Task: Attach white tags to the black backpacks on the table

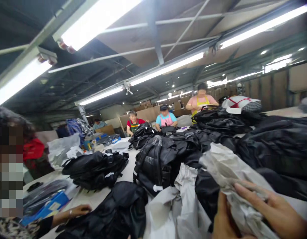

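Crumpled paper [221, 166] was grasped by the left hand [223, 217] and right hand [276, 207], its long axis pointed toward eleven o'clock from them.

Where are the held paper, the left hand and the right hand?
Held paper [231, 167]: head view, crumpled upper part.
Left hand [224, 217]: head view, visible middle.
Right hand [277, 209]: head view, back of the hand.
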`<state>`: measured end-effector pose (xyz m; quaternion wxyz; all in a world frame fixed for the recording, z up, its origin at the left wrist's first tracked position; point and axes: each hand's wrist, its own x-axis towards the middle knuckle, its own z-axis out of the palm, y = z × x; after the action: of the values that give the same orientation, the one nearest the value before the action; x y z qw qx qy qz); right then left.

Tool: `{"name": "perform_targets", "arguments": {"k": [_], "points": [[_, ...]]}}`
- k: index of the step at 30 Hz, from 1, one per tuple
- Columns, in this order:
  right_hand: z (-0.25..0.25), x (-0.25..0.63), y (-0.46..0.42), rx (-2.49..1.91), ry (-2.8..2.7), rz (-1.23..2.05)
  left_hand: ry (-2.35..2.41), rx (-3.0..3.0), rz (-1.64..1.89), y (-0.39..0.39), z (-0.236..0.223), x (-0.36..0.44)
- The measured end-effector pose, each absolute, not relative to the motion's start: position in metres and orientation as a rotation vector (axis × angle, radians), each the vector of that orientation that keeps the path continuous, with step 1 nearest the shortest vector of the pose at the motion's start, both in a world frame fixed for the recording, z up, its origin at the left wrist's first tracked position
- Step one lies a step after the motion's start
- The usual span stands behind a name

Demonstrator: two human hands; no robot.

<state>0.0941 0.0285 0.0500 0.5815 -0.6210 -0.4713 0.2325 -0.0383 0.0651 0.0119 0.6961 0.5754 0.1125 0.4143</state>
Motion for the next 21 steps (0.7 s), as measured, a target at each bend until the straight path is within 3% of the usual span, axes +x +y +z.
{"name": "perform_targets", "arguments": {"k": [4, 11, 15, 18, 21], "points": [[0.040, 0.080, -0.014, -1.405, -0.839, 0.667, 0.466, 1.052, 0.940, 0.018, -0.013, -0.041], [0.010, 0.118, -0.081, -1.307, -0.576, 0.705, 0.800, 1.190, 1.137, 0.017, -0.023, -0.083], [0.004, 0.107, -0.118, -1.541, -1.073, 0.796, 0.910, 1.303, 1.260, 0.008, -0.002, -0.094], [0.001, 0.085, -0.141, -1.633, -1.536, 0.685, 0.985, 1.484, 1.320, -0.002, 0.018, -0.100], [-0.010, 0.063, -0.155, -1.713, -1.765, 0.713, 1.116, 1.764, 1.585, -0.016, 0.033, -0.108]]}}
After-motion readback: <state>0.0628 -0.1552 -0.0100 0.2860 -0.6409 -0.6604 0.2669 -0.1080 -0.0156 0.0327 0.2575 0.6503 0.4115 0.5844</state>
